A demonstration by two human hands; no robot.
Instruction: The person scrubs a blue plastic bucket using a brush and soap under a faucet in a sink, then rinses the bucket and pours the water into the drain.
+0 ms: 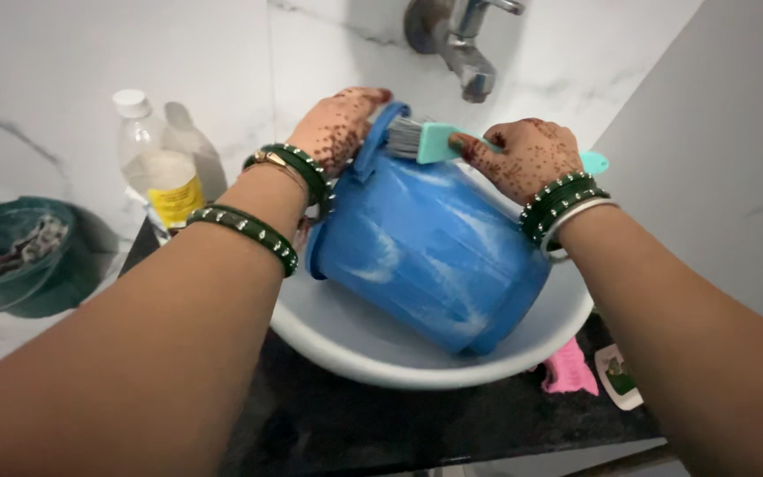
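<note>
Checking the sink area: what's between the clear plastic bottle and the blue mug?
In the head view, the left hand and its green-bangled wrist lie between the clear plastic bottle and blue plastic mug.

left arm: stretched forward, bangles at wrist and forearm
left hand (339, 128): fingers curled in a grip, palm down
right arm: reaching in from right, bangles at wrist
right hand (523, 157): closed in a grip, knuckles up
</note>
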